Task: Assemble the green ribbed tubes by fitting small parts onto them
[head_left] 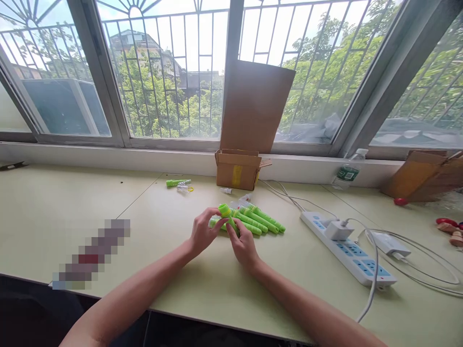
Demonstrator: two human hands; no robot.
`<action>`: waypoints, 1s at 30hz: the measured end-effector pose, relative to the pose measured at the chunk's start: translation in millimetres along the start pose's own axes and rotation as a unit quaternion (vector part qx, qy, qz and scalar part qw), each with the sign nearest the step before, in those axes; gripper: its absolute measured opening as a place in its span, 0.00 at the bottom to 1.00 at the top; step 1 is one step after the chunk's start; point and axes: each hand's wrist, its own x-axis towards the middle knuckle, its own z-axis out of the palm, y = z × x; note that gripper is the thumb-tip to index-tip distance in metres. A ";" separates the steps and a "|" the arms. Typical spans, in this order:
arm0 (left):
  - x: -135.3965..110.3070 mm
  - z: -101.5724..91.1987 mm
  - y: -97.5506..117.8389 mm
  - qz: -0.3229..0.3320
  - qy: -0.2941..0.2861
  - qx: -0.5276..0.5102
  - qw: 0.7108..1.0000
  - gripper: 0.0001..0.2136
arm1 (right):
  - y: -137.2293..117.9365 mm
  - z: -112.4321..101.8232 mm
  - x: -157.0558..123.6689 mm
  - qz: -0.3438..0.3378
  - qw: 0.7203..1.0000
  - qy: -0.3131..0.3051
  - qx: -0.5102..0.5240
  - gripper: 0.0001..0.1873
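Note:
Both my hands meet at the middle of the pale table (72, 202). My left hand (203, 232) and my right hand (243, 243) are closed together on one green plastic tube (226, 214), tilted up with its round cap end toward the window. Just to the right of it lies a row of several similar green tubes (261, 220), side by side on the table. One more green tube (175, 182) lies apart at the back left, with small clear and yellow parts (185, 188) beside it.
A small open cardboard box (238, 168) stands against the sill, a cardboard sheet (256, 103) leaning behind it. A white power strip (349, 255) with plugged chargers and cables lies at the right. A water bottle (347, 171) and another carton (423, 176) sit at the far right.

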 end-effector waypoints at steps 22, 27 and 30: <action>0.9 3.6 1.1 -0.094 -0.032 -0.030 0.995 0.10 | 3.2 -2.5 0.3 0.080 0.993 -0.016 0.085 0.16; 0.6 5.1 0.9 -0.099 -0.040 -0.047 0.993 0.11 | 2.3 -4.3 1.2 0.130 0.977 -0.059 0.156 0.19; 0.0 5.2 -1.2 -0.103 -0.037 -0.058 0.992 0.12 | 1.6 -5.5 2.4 0.148 0.971 -0.081 0.172 0.18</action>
